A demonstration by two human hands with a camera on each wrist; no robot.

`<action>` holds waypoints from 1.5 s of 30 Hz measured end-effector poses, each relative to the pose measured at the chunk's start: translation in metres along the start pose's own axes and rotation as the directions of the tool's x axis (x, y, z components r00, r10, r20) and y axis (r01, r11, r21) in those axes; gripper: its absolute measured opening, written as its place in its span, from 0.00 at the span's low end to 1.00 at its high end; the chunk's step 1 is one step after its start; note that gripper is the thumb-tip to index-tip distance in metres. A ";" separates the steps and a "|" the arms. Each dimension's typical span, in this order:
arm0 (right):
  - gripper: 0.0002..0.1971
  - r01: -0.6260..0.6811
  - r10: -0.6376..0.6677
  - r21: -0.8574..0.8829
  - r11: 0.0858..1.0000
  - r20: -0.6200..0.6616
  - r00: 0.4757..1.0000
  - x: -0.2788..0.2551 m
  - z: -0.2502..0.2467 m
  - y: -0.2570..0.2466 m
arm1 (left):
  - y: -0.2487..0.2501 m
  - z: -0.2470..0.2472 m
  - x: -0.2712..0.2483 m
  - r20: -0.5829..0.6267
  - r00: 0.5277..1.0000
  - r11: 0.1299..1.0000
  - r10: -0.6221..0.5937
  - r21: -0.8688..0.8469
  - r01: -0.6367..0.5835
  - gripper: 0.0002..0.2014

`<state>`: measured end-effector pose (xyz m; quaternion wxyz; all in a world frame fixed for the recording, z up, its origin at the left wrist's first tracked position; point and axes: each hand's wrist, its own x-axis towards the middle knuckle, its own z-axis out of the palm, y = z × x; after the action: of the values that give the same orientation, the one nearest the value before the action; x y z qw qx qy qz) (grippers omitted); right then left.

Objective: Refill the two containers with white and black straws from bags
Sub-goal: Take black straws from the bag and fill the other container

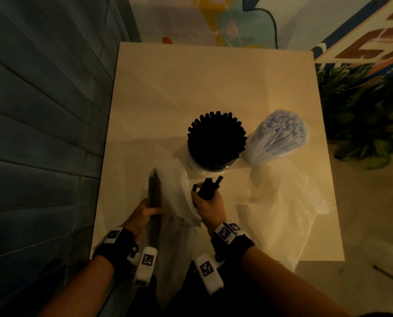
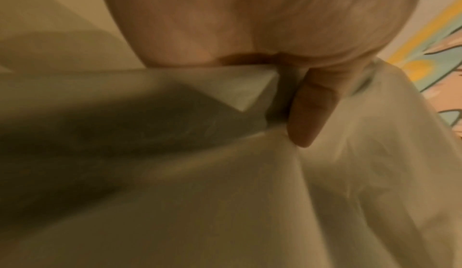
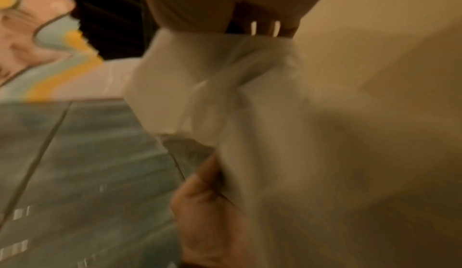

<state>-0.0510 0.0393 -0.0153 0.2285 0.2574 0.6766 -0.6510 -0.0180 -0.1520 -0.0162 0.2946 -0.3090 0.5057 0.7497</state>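
Observation:
A round clear container (image 1: pixel 210 171) packed with black straws (image 1: pixel 217 136) stands mid-table. Right of it a second container holds pale white straws (image 1: pixel 282 131). My left hand (image 1: pixel 148 210) grips a translucent plastic bag (image 1: pixel 174 191) with dark straws showing at its left side (image 1: pixel 154 188). In the left wrist view my fingers (image 2: pixel 310 110) pinch the bag's plastic (image 2: pixel 250 193). My right hand (image 1: pixel 210 205) grips a small bunch of black straws (image 1: pixel 209 187) just in front of the black-straw container. The right wrist view is blurred; the bag (image 3: pixel 225 86) hangs below my palm.
The beige table (image 1: pixel 191 83) stands against a dark panelled wall (image 1: pixel 42 110) on the left. Another crumpled clear bag (image 1: pixel 287 202) lies at the table's right front. A green plant (image 1: pixel 362 115) sits past the right edge. A painted wall (image 1: pixel 213 19) is behind.

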 end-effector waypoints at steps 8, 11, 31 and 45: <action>0.07 0.092 -0.054 -0.118 0.989 0.295 0.954 -0.005 0.004 0.004 | 0.005 0.019 0.003 0.059 0.986 0.951 0.154 0.264 -0.164 0.28; 0.06 0.096 -0.074 -0.073 0.993 0.259 0.963 -0.005 0.005 0.003 | 0.006 0.027 0.003 0.057 0.984 0.946 0.170 0.269 -0.179 0.31; 0.13 0.664 -0.636 0.172 0.728 -0.192 0.747 -0.028 -0.079 -0.135 | -0.003 -0.011 0.036 -0.207 0.968 0.774 0.139 0.633 0.024 0.21; 0.12 0.700 -0.649 0.281 0.657 -0.262 0.714 -0.021 -0.089 -0.168 | 0.097 0.070 0.022 0.195 0.562 0.103 0.804 0.885 -0.454 0.51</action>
<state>-0.1409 0.1237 0.1311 -0.1287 0.0694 0.6062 -0.7818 -0.1167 -0.1133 0.0434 -0.0428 0.0180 0.9320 0.3594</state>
